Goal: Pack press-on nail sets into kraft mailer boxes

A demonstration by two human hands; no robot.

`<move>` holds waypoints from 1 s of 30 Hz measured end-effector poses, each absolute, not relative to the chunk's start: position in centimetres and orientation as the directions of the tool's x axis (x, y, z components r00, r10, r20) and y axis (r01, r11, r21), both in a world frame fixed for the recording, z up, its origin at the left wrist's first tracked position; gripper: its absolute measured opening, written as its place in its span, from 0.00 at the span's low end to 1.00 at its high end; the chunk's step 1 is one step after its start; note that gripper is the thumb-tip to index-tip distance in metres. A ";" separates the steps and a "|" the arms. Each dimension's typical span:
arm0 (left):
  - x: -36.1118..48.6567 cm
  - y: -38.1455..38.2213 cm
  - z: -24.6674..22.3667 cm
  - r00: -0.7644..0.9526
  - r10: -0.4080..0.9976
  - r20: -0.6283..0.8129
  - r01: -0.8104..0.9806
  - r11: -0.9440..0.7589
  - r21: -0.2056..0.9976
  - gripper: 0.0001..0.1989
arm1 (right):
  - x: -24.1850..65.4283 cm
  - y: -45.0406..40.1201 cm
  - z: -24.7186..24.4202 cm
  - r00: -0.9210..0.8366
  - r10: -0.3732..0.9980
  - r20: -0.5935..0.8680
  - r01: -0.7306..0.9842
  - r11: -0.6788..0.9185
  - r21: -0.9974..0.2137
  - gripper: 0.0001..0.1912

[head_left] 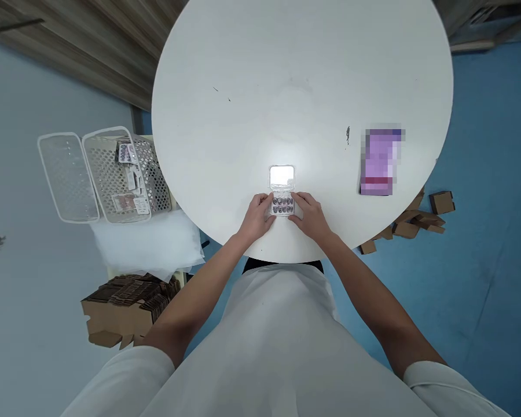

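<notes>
A small clear plastic case (282,204) lies on the white round table near its front edge. Its hinged lid (282,177) stands raised on the far side and reflects bright light. Two rows of small, shiny, purplish pieces fill the case; they look like false nails, though they are too small to be sure. My left hand (259,216) grips the case's left side, thumb at the near corner and fingers at the far one. On the right side, my right hand (310,215) holds it in the same way.
A purple, blurred-out rectangular object (378,162) lies on the white table (252,69) at right. Left of the table are a lidded perforated basket (113,156) with small packs, white sheets (147,240) and flattened cardboard boxes (121,313). Small cardboard boxes (406,229) sit at lower right.
</notes>
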State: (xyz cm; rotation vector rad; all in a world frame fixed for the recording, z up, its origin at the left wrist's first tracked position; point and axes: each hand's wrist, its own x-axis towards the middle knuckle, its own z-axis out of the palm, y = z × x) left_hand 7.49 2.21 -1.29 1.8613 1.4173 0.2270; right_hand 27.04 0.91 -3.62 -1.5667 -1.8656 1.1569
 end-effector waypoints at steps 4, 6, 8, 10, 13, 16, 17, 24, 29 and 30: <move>7.4 1.7 -1.2 0.341 0.895 -0.286 0.723 -0.055 0.689 0.37 | 26.8 0.8 -3.0 -0.204 0.957 -0.206 0.540 -0.065 -0.839 0.37; 7.6 1.3 -1.4 0.285 0.913 -0.291 0.706 0.005 0.708 0.38 | 26.7 0.6 -2.8 -0.170 0.956 -0.241 0.504 -0.125 -0.854 0.39; 7.8 1.0 -1.7 0.206 0.921 -0.331 0.671 0.113 0.733 0.35 | 26.4 0.5 -2.6 -0.123 0.952 -0.282 0.469 -0.195 -0.862 0.40; 8.0 0.8 -2.0 0.141 0.907 -0.398 0.594 0.244 0.767 0.30 | 26.0 0.2 -2.5 -0.075 0.941 -0.330 0.429 -0.268 -0.862 0.40; 8.1 0.8 -2.1 0.101 0.870 -0.484 0.444 0.396 0.804 0.21 | 25.2 -0.4 -2.0 -0.037 0.915 -0.401 0.361 -0.362 -0.860 0.39; 7.4 0.4 -1.6 0.129 0.845 -0.518 0.287 0.468 0.836 0.16 | 24.2 -1.5 -0.7 -0.030 0.916 -0.401 0.282 -0.377 -0.882 0.38; 6.9 0.2 -1.3 0.142 0.843 -0.519 0.231 0.481 0.846 0.15 | 23.9 -2.0 -0.1 -0.026 0.920 -0.392 0.246 -0.374 -0.894 0.37; 3.0 -0.6 2.1 0.341 0.802 -0.491 -0.057 0.539 0.840 0.17 | 22.1 -4.0 4.3 0.067 0.901 -0.429 -0.064 -0.425 -0.903 0.27; 1.1 -0.7 4.7 0.421 0.770 -0.479 -0.129 0.574 0.809 0.19 | 21.5 -2.9 6.3 -0.007 0.855 -0.519 -0.200 -0.509 -0.837 0.17; 0.9 -0.8 5.1 0.439 0.759 -0.481 -0.130 0.583 0.802 0.19 | 21.4 -2.7 6.6 -0.044 0.850 -0.526 -0.211 -0.522 -0.826 0.16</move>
